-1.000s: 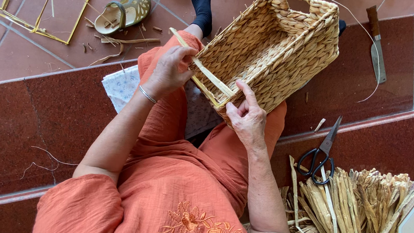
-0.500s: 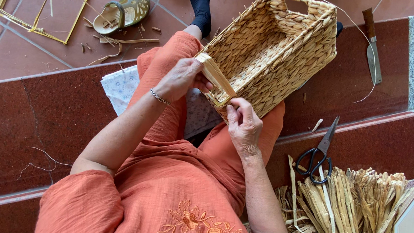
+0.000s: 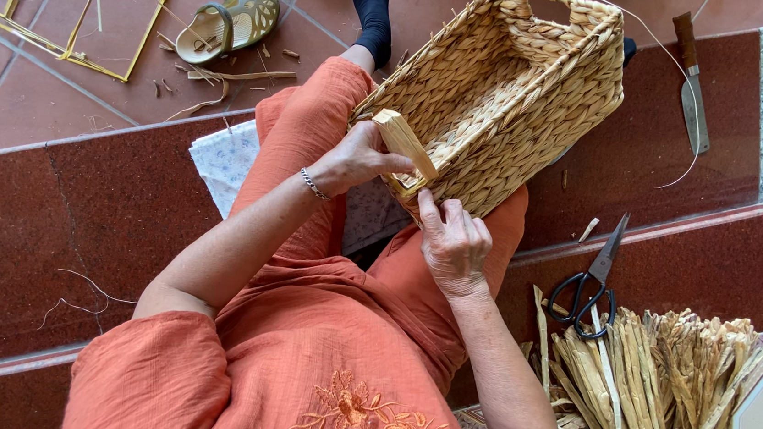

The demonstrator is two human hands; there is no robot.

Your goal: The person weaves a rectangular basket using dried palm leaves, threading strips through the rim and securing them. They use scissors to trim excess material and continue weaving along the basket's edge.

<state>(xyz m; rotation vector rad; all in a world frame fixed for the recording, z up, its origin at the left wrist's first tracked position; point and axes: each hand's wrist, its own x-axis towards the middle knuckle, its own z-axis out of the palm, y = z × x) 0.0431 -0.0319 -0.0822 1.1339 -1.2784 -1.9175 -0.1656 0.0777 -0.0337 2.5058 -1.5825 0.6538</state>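
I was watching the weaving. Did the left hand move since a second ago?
Yes. The left hand slid from the basket's outer corner toward its near rim, closer to the right hand.

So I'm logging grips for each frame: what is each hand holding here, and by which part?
Left hand pinches a flat pale strip at its lower end; right hand grips the woven basket at its near corner.

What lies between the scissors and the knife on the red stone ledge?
In the head view, mostly bare red stone between the scissors and the knife, apart from a small straw scrap and a thin curling fibre.
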